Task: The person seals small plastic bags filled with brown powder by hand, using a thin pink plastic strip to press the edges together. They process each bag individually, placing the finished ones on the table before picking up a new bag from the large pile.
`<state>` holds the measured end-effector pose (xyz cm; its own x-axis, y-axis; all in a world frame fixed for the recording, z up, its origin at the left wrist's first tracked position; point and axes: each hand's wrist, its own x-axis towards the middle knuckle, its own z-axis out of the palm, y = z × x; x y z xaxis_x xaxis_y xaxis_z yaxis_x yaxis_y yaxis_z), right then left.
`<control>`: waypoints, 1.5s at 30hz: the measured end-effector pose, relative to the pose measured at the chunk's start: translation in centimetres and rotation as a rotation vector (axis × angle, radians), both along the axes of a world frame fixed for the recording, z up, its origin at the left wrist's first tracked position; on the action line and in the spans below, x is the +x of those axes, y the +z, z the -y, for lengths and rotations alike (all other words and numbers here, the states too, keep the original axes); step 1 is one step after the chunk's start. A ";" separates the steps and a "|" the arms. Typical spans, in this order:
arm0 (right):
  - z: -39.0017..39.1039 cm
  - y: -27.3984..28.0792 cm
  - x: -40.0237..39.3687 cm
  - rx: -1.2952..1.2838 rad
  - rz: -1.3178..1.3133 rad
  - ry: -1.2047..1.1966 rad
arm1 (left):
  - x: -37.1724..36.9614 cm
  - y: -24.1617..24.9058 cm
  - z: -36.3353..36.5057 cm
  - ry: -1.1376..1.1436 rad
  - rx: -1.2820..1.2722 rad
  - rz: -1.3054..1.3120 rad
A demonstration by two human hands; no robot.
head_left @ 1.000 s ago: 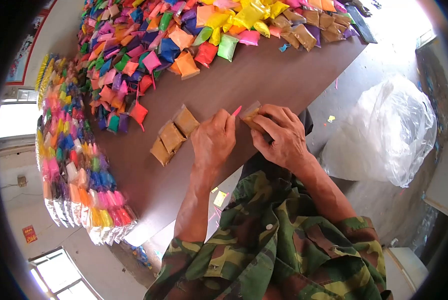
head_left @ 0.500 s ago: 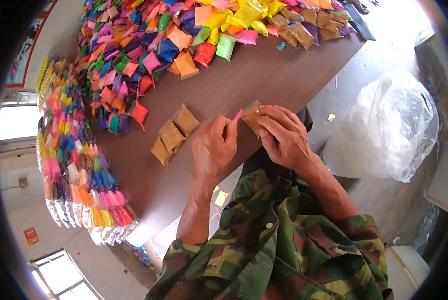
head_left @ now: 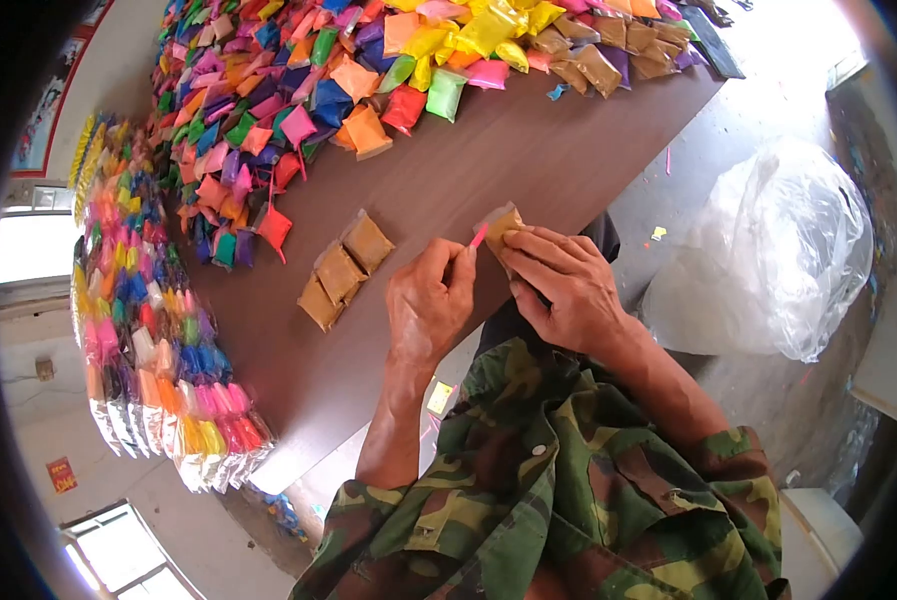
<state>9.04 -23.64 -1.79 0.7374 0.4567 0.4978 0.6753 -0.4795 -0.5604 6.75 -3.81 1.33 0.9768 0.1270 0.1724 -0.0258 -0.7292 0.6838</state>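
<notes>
My left hand (head_left: 430,292) is closed around a small pink stick (head_left: 479,236), whose end points out past the thumb. That end meets or lies very near the left edge of a brown clay packet (head_left: 499,224). My right hand (head_left: 566,285) grips this packet near the table's front edge, fingers over its right side, which they partly hide. To the left of my left hand, three more brown packets (head_left: 339,273) lie in a slanting row, touching or overlapping one another.
A large heap of colourful packets (head_left: 258,110) covers the far side of the brown table (head_left: 438,160). Bundled packets in clear bags (head_left: 158,330) line the left side. A big clear plastic bag (head_left: 768,250) stands on the floor at right.
My right hand has shifted slightly, with its fingers now further over the brown packet, which is turned a little. The pink stick stays at the packet's left edge.
</notes>
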 end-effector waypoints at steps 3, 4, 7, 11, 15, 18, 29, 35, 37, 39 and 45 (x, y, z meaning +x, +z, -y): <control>0.3 -0.5 0.8 0.041 0.040 -0.002 | -0.2 -0.3 0.2 -0.002 0.017 0.004; 0.1 0.0 0.9 0.039 0.059 -0.003 | -0.4 -0.4 0.1 0.006 0.025 0.008; -0.2 0.2 1.0 -0.018 0.066 -0.012 | -0.3 -0.3 0.0 0.037 0.001 -0.008; -0.4 -0.6 1.3 -0.037 0.073 -0.023 | 0.2 -0.6 0.6 -0.017 0.051 0.053; -0.4 -0.5 1.4 -0.026 0.056 -0.029 | 1.2 -1.7 0.6 -0.053 0.084 0.003; -0.7 0.0 1.5 -0.021 0.034 -0.044 | 2.7 -1.8 -0.7 -0.086 0.172 0.001; -1.0 -0.3 1.3 0.018 0.027 -0.062 | 5.9 -0.5 0.2 -0.254 0.280 -0.024; -0.9 0.0 1.4 0.017 0.008 -0.062 | 7.1 0.3 0.1 -0.251 0.235 0.003; -1.1 -0.2 1.4 0.041 0.026 -0.077 | 6.3 1.1 0.4 -0.307 0.167 -0.037; -1.3 -0.4 1.4 0.051 0.027 -0.074 | 6.0 0.1 0.5 -0.229 0.283 -0.064; -1.3 0.3 1.6 0.077 -0.012 -0.067 | 6.5 0.1 -1.3 -0.125 0.185 0.005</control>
<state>10.59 -22.37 -1.45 0.7710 0.3673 0.5201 0.6362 -0.4784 -0.6053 13.27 -2.51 1.38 0.9819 -0.0296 0.1868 -0.1276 -0.8330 0.5384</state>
